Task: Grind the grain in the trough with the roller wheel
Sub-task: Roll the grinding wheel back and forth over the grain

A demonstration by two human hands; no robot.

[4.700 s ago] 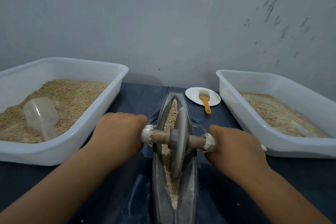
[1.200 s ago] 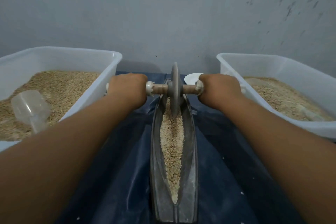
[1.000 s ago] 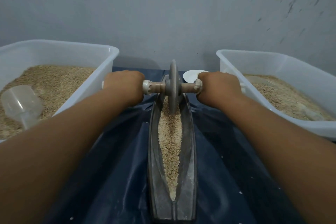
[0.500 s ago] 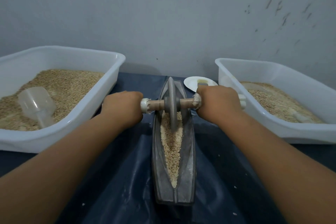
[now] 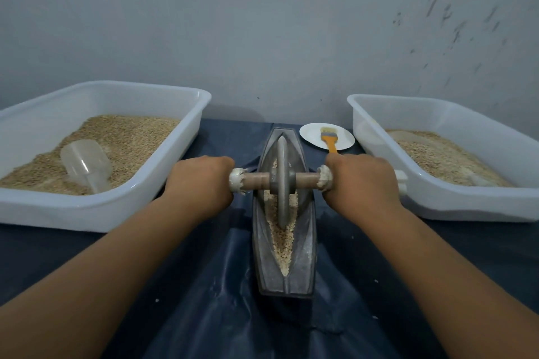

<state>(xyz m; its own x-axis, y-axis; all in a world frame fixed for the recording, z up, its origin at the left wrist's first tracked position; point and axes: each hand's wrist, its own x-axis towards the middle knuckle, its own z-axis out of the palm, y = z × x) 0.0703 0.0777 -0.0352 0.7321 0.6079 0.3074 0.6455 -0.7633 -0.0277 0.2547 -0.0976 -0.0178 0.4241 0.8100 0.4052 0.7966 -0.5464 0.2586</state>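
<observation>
Both hands grasp the wheel's axle over the trough.

The trough [image 5: 284, 268] lies lengthwise on a dark sheet [image 5: 204, 285], grain [image 5: 281, 242] along its channel. The wheel [image 5: 282, 183] stands upright in the grain, past the trough's middle. The left hand [image 5: 201, 183] and right hand [image 5: 361, 181] each clench one axle end. Left, a tub [image 5: 96, 210] holds a scoop [image 5: 84, 165]; right, another tub [image 5: 466, 207]. Farther, a brush [image 5: 329, 138] on a plate [image 5: 312, 135].

roller wheel [image 5: 282, 182]: back from the far tip of the trough [image 5: 284, 245] to its middle, edge down in the grain [image 5: 281, 237] | left hand [image 5: 201, 183], right hand [image 5: 361, 182]: pulled nearer on the axle, arms less stretched | brush [image 5: 329, 140] and plate [image 5: 326, 136]: uncovered again behind the right hand
</observation>
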